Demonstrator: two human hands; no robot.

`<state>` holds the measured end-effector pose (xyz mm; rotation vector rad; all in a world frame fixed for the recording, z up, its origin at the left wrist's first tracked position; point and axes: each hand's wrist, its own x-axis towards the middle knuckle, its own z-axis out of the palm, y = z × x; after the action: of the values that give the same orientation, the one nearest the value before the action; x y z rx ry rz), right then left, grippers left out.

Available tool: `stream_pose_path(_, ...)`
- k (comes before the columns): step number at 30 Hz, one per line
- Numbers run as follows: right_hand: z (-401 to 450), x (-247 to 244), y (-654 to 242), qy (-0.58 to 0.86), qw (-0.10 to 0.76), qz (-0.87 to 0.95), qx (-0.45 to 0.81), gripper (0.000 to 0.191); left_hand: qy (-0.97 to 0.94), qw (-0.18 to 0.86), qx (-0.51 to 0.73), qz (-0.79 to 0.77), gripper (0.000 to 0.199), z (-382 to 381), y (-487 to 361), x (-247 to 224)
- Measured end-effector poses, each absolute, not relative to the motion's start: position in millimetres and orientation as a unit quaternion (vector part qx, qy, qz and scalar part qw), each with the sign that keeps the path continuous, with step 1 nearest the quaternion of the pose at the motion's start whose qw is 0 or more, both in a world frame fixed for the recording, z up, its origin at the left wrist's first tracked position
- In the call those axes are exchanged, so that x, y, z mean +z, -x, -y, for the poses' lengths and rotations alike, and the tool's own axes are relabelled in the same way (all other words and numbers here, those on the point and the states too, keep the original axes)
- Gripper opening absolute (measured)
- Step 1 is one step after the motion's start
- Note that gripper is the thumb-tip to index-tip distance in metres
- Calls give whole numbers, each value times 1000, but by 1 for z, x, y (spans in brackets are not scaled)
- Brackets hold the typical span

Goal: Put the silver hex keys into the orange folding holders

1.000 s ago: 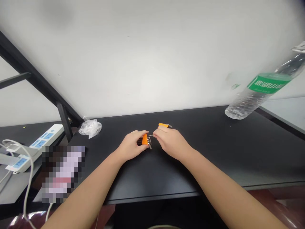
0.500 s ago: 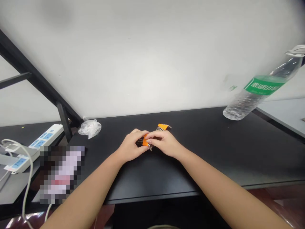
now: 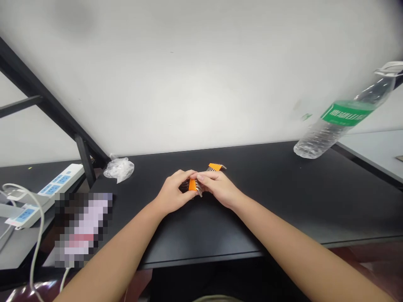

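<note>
Head view: orange holder (image 3: pixel 193 185) between both hands, over the black table (image 3: pixel 283 193)
Left hand (image 3: pixel 172 191): thumb and fingers clamped on the holder
Right hand (image 3: pixel 222 188): fingertips at the metal keys (image 3: pixel 199 188); grip unclear
Keys: several seated, apparently; what remains cannot be told
Second holder (image 3: pixel 215 166): beyond the right hand
Change: right fingers cover less orange than half a second ago

The black table (image 3: pixel 299 197) bears crumpled plastic (image 3: pixel 119 169), an orange holder (image 3: pixel 215 167) — and a bottle (image 3: pixel 346 112).
</note>
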<state>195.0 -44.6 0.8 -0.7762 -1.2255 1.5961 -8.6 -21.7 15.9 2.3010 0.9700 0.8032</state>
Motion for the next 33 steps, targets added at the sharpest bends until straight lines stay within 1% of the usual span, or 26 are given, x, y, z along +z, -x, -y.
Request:
stream_pose_path(6,47,0,-188,344,529,448,633,30,-851,254,293,-353,44,22,7,13)
stream_pose_path(12,43,1,-192,360,480,525,603,30,-861,243,281,-348,41,22,5,10)
stream_pose_path(15,39,-3,-197,436,468,572,514,31,-845,228,318,-364,47,20,7,8)
stream_pose_path(17,37,-8,-200,497,443,625,407,24,-821,220,360,-384,50,19,9,6)
stream_pose_path(19,37,-12,-202,525,388,695,302,14,-797,219,396,-401,51,16,11,4)
stream_pose_path(20,39,-14,-202,526,351,730,261,16,-787,222,408,-406,50,15,12,3)
stream_pose_path(22,43,-16,-201,517,279,783,206,19,-775,230,417,-414,51,13,13,2)
stream_pose_path(25,47,-15,-200,500,211,825,158,9,-777,233,407,-420,51,12,13,1)
stream_pose_path(27,49,-13,-199,495,201,832,147,13,-782,234,397,-419,51,12,12,1)
stream_pose_path(30,50,-8,-198,483,207,839,142,13,-784,244,389,-417,51,13,12,0)
stream_pose_path(33,53,-7,-196,448,200,864,113,21,-783,249,385,-420,52,12,13,0)
